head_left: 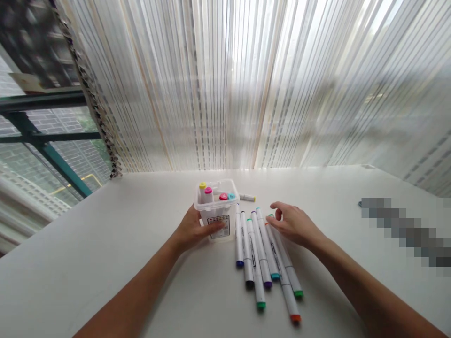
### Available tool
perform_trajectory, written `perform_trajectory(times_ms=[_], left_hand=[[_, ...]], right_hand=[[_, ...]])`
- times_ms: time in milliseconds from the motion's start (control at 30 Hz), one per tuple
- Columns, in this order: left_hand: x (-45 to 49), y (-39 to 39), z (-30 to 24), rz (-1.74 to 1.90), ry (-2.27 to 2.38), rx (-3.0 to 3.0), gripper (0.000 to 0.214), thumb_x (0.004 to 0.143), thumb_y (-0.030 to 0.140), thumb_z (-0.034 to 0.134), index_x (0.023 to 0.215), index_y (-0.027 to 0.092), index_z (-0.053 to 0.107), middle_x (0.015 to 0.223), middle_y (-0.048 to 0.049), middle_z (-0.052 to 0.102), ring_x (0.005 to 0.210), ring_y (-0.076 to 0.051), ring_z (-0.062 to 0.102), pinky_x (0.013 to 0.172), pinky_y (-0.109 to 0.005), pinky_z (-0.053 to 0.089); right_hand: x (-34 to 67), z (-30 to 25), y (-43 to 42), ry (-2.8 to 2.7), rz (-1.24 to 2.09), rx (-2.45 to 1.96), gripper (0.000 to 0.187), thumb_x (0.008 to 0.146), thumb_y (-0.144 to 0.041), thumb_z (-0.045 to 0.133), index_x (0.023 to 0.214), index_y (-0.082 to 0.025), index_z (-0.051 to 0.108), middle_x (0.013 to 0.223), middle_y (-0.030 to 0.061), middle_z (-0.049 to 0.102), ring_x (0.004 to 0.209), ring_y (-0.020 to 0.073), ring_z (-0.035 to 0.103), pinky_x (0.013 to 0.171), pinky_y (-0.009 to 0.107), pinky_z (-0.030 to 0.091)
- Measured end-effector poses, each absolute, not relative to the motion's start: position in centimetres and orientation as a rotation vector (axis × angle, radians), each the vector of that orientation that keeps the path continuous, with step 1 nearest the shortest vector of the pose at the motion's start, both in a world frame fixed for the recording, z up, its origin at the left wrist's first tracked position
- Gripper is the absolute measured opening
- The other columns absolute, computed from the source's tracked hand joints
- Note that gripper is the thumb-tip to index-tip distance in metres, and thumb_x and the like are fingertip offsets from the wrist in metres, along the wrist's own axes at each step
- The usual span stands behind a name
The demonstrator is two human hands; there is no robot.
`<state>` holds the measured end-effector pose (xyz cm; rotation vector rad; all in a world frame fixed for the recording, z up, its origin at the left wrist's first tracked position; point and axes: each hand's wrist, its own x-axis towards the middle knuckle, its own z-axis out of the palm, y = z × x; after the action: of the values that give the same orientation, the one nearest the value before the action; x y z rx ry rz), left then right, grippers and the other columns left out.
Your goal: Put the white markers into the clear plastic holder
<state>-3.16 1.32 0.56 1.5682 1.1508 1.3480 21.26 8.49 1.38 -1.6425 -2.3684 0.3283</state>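
My left hand (195,230) is wrapped round a small clear plastic box (218,213) that stands upright on the white table (105,263). Several markers with yellow, pink, red and blue caps stand inside the box. Right of the box, several white markers (262,256) lie side by side, their coloured caps pointing toward me. My right hand (294,224) hovers over their far ends with fingers loosely spread, touching or nearly touching them and holding nothing. One more marker (247,197) lies alone behind the box.
Striped sheer curtains (264,84) hang along the table's far edge. A window with a dark green frame (45,145) is at the left. A blurred-out patch (405,230) covers something on the table at the right.
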Motion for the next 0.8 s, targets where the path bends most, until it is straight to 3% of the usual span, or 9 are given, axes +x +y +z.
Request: perform_trajectory(times_ms=[200,367,567,700,800], left_hand=[[-3.3,1.5,0.4,1.313,1.167,1.673,0.017,0.066,0.026,0.07,0.078,0.014,0.067,0.076,-0.0073,0.067,0.076,-0.024,0.062,0.072,-0.036,0.051],[-3.2,1.6,0.4,1.305,1.143,1.676,0.03,0.068,0.029,0.069,0.094,0.015,0.064,0.086,-0.0076,0.067,0.079,-0.023,0.062,0.074,-0.035,0.05],[-3.1,1.5,0.7,1.33,1.063,1.637,0.046,0.066,0.031,0.071,0.107,0.016,0.055,0.098,-0.0099,0.065,0.084,-0.024,0.06,0.073,-0.034,0.049],[-3.3,1.6,0.6,1.333,1.042,1.645,0.049,0.065,0.032,0.072,0.107,0.017,0.054,0.101,-0.0102,0.063,0.091,-0.025,0.059,0.078,-0.034,0.046],[-3.4,1.9,0.3,1.336,1.024,1.609,0.052,0.064,0.034,0.073,0.108,0.017,0.051,0.102,-0.0088,0.063,0.09,-0.024,0.059,0.076,-0.032,0.047]], right_hand=[[21.7,1.7,8.6,-2.469,0.438,-1.698,0.03,0.075,-0.034,0.05,0.092,-0.014,0.064,0.084,0.0087,0.065,0.075,0.0202,0.057,0.062,0.026,0.037],[22.1,2.0,8.7,-2.51,0.476,-1.687,0.02,0.075,-0.029,0.049,0.081,-0.016,0.063,0.079,0.0076,0.064,0.071,0.0188,0.056,0.058,0.025,0.034],[21.4,1.8,7.8,-2.527,0.291,-1.667,0.007,0.067,-0.019,0.052,0.069,-0.016,0.057,0.072,0.0067,0.062,0.064,0.0173,0.053,0.052,0.025,0.028],[21.4,3.0,8.0,-2.487,0.252,-1.612,0.009,0.063,-0.014,0.048,0.061,-0.016,0.057,0.065,0.0053,0.062,0.061,0.0165,0.053,0.054,0.025,0.033],[21.7,6.2,8.5,-2.341,0.356,-1.423,0.016,0.067,-0.021,0.046,0.065,-0.016,0.061,0.062,0.0042,0.061,0.06,0.0168,0.054,0.055,0.026,0.039]])
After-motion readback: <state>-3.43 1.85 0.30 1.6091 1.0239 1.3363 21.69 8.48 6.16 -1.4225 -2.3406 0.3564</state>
